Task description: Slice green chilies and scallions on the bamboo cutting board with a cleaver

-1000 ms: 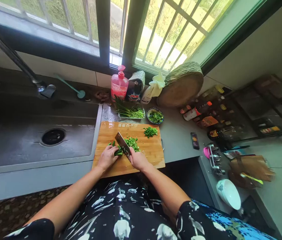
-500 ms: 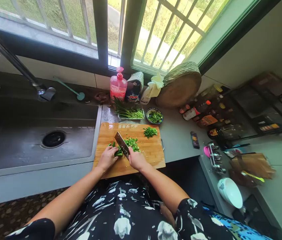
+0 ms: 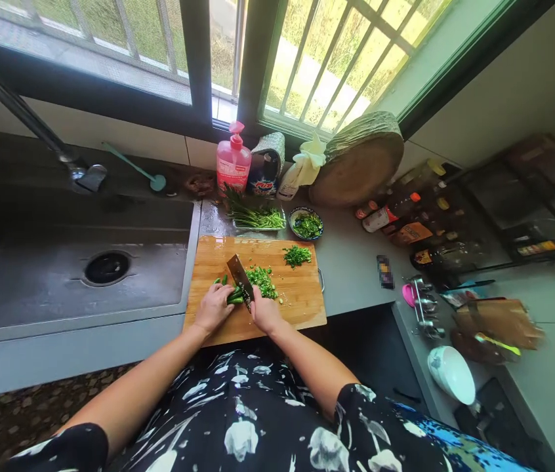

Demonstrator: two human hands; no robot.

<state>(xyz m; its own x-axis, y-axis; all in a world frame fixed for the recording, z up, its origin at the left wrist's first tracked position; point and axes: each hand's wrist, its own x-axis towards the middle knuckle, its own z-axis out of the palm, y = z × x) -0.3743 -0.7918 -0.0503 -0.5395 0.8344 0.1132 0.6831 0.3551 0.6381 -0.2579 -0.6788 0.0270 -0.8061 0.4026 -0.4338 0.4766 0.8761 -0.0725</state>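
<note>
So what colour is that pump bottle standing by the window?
The pump bottle is pink with a pink pump top, seen best in the head view.

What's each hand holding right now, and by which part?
The right hand grips the knife by its handle, blade angled down on the cutting board. The left hand pins the green peppers from above, fingertips beside the blade.

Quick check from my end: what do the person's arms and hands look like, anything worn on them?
Both arms are bare from the upper arm down. The left hand and right hand wear no gloves, and no rings, watch or bracelet show at this size. Short black sleeves with a white floral print sit near the shoulders; the right sleeve also shows blue patches.
</note>
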